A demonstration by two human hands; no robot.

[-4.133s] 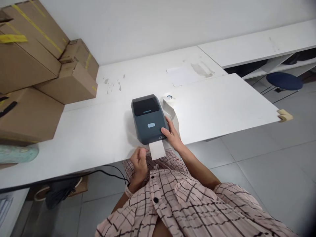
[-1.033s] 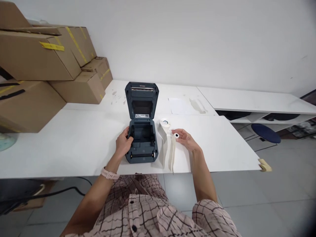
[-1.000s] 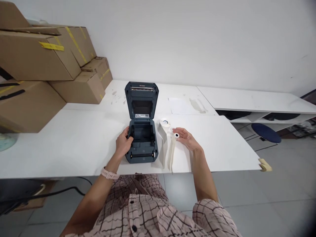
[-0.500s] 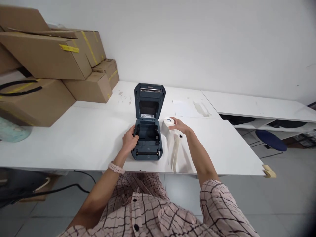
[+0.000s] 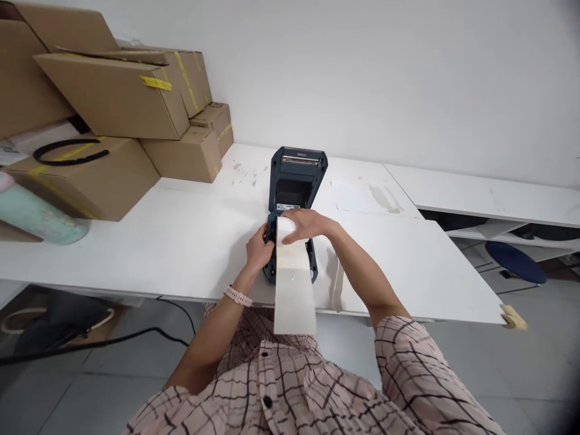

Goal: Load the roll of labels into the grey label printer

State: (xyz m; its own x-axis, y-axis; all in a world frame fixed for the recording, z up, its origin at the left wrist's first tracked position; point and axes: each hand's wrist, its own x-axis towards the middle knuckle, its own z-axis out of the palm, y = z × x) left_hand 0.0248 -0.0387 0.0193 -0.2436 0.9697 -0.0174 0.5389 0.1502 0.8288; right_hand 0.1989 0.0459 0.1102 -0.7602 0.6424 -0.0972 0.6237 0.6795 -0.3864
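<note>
A dark blue-grey label printer (image 5: pixel 296 173) stands on the white table with its lid tipped up and back. My left hand (image 5: pixel 260 249) grips the left side of its base, the thumb over the inner edge. Above the base bay, my right hand (image 5: pixel 308 223) is closed around a white label roll (image 5: pixel 285 228). A wide strip of labels (image 5: pixel 294 299) unrolls from it across the printer's front and hangs past the table edge. Roll and strip hide most of the bay, so I cannot tell whether the roll is seated.
Cardboard boxes (image 5: pixel 118 99) are stacked at the left, with a black headband (image 5: pixel 70 160) on one and a mint green bottle (image 5: pixel 40 214) beside them. A narrow paper strip (image 5: pixel 338 284) lies right of the printer. A blue stool (image 5: pixel 515 262) stands at the far right.
My right hand has carried the label roll left, from beside the printer to over its open base. The label strip now drapes over the front. My left hand stays on the printer's side.
</note>
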